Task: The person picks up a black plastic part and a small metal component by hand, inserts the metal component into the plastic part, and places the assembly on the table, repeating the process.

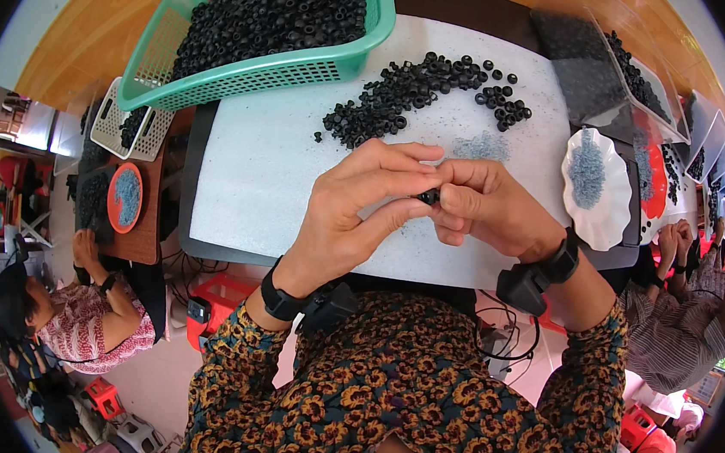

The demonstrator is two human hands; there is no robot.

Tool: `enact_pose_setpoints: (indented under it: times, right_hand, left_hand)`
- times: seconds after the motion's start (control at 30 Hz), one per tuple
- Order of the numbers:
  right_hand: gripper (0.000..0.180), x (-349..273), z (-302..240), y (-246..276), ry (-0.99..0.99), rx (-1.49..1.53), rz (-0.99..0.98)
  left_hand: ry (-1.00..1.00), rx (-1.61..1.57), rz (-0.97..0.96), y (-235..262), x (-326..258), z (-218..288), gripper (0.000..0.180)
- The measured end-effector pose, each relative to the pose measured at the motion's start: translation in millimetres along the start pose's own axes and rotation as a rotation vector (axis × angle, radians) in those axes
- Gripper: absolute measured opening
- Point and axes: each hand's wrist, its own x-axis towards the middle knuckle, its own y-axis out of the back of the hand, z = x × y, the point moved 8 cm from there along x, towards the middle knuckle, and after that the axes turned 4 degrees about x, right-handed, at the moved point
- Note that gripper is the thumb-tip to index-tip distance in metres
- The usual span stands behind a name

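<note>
My left hand [355,209] and my right hand [489,207] meet over the white mat [254,182], fingertips pinched together on one small black ring [428,197]. Both wrists wear black bands. A loose pile of black rings [400,92] lies on the mat just beyond my hands, with a small patch of tiny grey pieces [480,146] beside it. A green basket [264,71] heaped with black rings stands tilted at the far left of the mat.
A white scalloped dish [609,214] of grey pieces sits at the right. Clear plastic bags [592,70] of black parts lie at the back right. A co-worker [79,314] sits at a neighbouring table on the left, another person [685,289] on the right.
</note>
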Motion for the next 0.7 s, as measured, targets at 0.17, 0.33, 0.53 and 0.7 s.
enact_pose_setpoints:
  times: [0.17,0.33,0.53,0.7]
  right_hand:
    - [0.030,-1,1,1,0.083,-0.089,0.094]
    - [0.029,-7,-6,5,0.090,-0.101,0.187]
    - [0.027,-44,-102,40,0.451,-0.066,0.347]
    - [0.051,-81,-189,82,0.740,0.340,0.216]
  left_hand:
    - [-0.046,0.071,0.014,-3,3,4,0.027]
    - [-0.054,0.143,0.014,-7,4,0,0.029]
    - [0.202,0.096,0.069,0,-14,-18,0.049]
    - [0.272,-0.007,0.107,8,-29,-33,0.041]
